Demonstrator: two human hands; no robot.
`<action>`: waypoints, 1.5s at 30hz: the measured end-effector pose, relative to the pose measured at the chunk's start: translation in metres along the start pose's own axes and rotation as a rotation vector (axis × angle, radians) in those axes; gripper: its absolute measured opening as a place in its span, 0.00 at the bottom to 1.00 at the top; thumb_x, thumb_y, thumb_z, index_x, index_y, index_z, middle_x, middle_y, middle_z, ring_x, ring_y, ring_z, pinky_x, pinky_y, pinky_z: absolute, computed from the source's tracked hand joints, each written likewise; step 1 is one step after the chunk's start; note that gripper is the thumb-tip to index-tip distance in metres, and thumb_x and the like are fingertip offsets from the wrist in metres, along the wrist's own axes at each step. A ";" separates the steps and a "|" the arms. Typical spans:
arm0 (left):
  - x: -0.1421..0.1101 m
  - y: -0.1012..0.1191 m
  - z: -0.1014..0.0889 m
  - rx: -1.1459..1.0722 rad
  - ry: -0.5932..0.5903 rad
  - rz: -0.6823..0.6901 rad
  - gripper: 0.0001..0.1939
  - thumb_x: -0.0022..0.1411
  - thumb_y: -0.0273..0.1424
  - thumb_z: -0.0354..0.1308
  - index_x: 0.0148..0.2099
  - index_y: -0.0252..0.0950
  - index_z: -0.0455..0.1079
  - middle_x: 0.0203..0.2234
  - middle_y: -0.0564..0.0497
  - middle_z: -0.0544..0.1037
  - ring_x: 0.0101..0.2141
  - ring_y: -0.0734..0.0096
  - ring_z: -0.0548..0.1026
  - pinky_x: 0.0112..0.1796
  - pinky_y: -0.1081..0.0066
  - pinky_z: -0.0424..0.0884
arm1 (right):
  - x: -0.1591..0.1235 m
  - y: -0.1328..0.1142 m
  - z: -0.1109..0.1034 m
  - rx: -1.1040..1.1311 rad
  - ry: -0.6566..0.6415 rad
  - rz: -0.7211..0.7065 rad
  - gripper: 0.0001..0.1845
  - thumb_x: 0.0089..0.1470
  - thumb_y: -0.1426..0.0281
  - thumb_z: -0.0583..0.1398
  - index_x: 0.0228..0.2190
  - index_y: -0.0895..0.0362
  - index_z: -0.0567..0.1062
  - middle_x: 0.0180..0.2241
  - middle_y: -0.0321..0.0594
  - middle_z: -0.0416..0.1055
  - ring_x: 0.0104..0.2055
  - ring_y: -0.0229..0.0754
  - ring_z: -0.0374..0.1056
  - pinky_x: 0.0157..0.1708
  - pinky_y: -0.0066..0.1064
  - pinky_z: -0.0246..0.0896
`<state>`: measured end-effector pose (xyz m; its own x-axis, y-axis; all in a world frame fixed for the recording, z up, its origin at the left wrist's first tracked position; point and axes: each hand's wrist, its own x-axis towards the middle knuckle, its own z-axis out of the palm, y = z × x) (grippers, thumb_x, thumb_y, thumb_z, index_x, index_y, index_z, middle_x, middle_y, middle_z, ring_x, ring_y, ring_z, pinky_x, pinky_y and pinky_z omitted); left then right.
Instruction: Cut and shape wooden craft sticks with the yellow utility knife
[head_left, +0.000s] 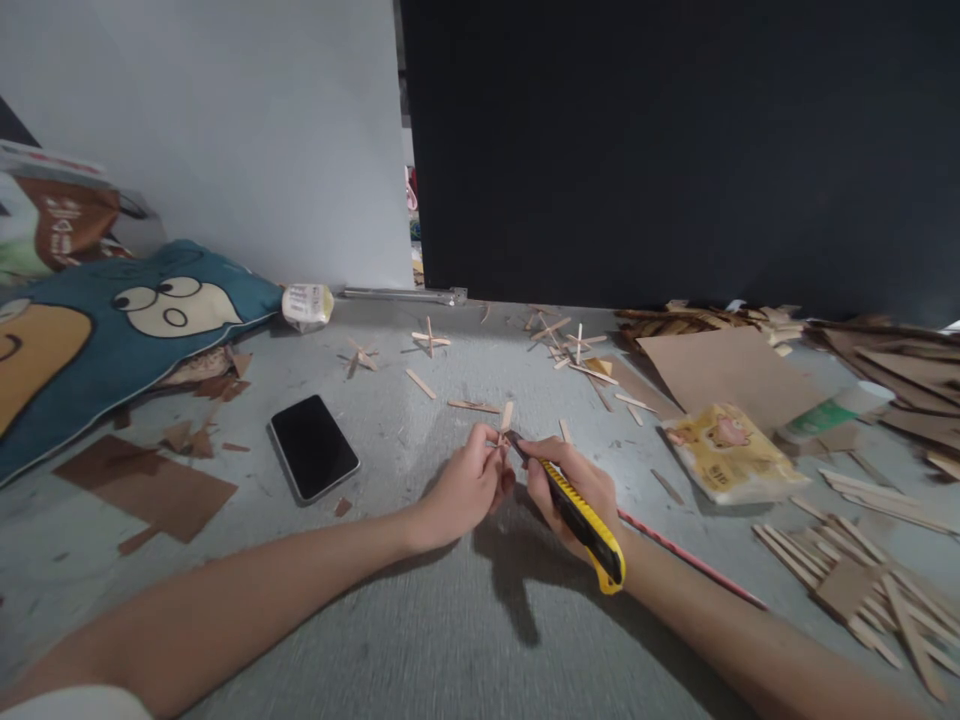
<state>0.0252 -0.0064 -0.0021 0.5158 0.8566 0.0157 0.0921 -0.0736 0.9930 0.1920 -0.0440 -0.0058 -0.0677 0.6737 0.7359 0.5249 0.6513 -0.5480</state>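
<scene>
My right hand [571, 492] is closed around a yellow and black utility knife [581, 510], its blade pointing up and left toward my other hand. Between the fingers of my left hand [474, 475] is a short wooden craft stick [508, 414], standing nearly upright. The knife's blade meets the stick near the left fingertips; whether it cuts in is too small to tell. Just beyond lies a loose craft stick [474, 406]. Farther back sit little crossed-stick pieces, one [430, 338] in the middle and another [363, 355] to its left.
A black phone [313, 447] and brown cardboard scraps [150, 487] lie left, beside a blue cartoon pillow [180, 310]. On the right are a yellow packet [731, 453], a green-white tube [836, 410], a red striped pencil [690, 558] and piled craft sticks [892, 600]. A dark panel [675, 150] stands behind.
</scene>
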 end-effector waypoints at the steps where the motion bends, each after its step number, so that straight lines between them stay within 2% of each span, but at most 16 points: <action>1: 0.000 0.000 0.000 0.003 0.001 -0.001 0.15 0.74 0.47 0.48 0.43 0.41 0.54 0.21 0.61 0.68 0.17 0.77 0.64 0.20 0.76 0.60 | -0.001 0.002 0.001 0.010 0.010 -0.005 0.10 0.65 0.72 0.58 0.46 0.52 0.75 0.33 0.38 0.79 0.30 0.39 0.76 0.33 0.29 0.73; 6: 0.000 0.006 0.000 0.044 0.034 0.021 0.11 0.75 0.40 0.46 0.39 0.40 0.57 0.20 0.59 0.68 0.18 0.76 0.65 0.22 0.75 0.61 | -0.005 0.002 0.004 0.026 0.021 0.007 0.09 0.67 0.70 0.57 0.46 0.51 0.75 0.33 0.38 0.78 0.30 0.40 0.76 0.33 0.30 0.74; 10: -0.001 0.010 -0.002 0.102 0.024 0.030 0.13 0.74 0.35 0.45 0.35 0.39 0.61 0.19 0.58 0.68 0.18 0.76 0.67 0.23 0.74 0.62 | -0.005 -0.004 0.003 0.025 0.020 0.062 0.09 0.67 0.70 0.57 0.46 0.50 0.75 0.36 0.40 0.79 0.34 0.42 0.77 0.38 0.34 0.75; 13: -0.001 0.010 -0.002 0.111 0.009 0.015 0.15 0.75 0.37 0.44 0.35 0.39 0.63 0.18 0.58 0.68 0.18 0.75 0.66 0.23 0.74 0.62 | -0.004 -0.004 0.003 0.005 0.048 0.072 0.09 0.67 0.71 0.57 0.46 0.50 0.74 0.36 0.40 0.79 0.35 0.42 0.78 0.39 0.34 0.75; 16: -0.002 0.009 -0.001 0.109 0.012 0.018 0.15 0.76 0.39 0.43 0.36 0.39 0.61 0.19 0.59 0.65 0.18 0.76 0.63 0.23 0.74 0.61 | -0.004 0.000 0.001 -0.013 -0.002 0.031 0.10 0.65 0.73 0.58 0.47 0.50 0.74 0.37 0.40 0.79 0.35 0.42 0.78 0.38 0.33 0.75; 22: -0.003 0.007 0.003 0.047 0.017 0.030 0.18 0.76 0.45 0.44 0.36 0.40 0.58 0.24 0.58 0.64 0.23 0.76 0.63 0.25 0.75 0.61 | -0.007 0.002 -0.003 -0.030 -0.017 0.016 0.12 0.64 0.74 0.59 0.48 0.50 0.73 0.38 0.39 0.80 0.35 0.42 0.79 0.38 0.31 0.75; 29: -0.003 0.007 0.001 0.116 0.008 0.020 0.18 0.76 0.45 0.41 0.37 0.40 0.58 0.23 0.58 0.65 0.23 0.75 0.64 0.26 0.73 0.62 | -0.007 0.003 -0.002 -0.046 -0.025 0.002 0.12 0.63 0.74 0.59 0.48 0.52 0.73 0.40 0.40 0.81 0.35 0.41 0.79 0.38 0.31 0.75; 37: -0.005 0.009 -0.001 0.180 0.031 0.036 0.18 0.77 0.43 0.41 0.36 0.39 0.59 0.23 0.57 0.66 0.23 0.75 0.64 0.27 0.73 0.62 | -0.012 0.000 -0.002 -0.025 -0.009 0.095 0.11 0.64 0.71 0.60 0.48 0.52 0.73 0.37 0.39 0.80 0.33 0.41 0.79 0.35 0.31 0.75; 42: -0.002 0.004 0.000 0.074 0.034 0.023 0.19 0.76 0.47 0.42 0.37 0.40 0.59 0.22 0.59 0.64 0.21 0.76 0.63 0.24 0.75 0.61 | -0.014 0.002 -0.001 -0.062 0.019 0.120 0.14 0.64 0.68 0.61 0.50 0.52 0.73 0.38 0.40 0.81 0.33 0.44 0.80 0.36 0.34 0.77; 45: -0.001 0.004 0.001 -0.002 0.037 -0.015 0.21 0.74 0.51 0.43 0.38 0.40 0.59 0.21 0.59 0.64 0.20 0.77 0.61 0.21 0.76 0.59 | -0.011 0.006 -0.005 -0.116 0.051 0.070 0.16 0.64 0.67 0.62 0.53 0.50 0.72 0.38 0.39 0.82 0.35 0.45 0.81 0.36 0.33 0.78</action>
<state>0.0253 -0.0081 0.0018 0.4829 0.8757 0.0049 0.0980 -0.0596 0.9934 0.2000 -0.0497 -0.0153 0.0141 0.6960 0.7179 0.6213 0.5565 -0.5516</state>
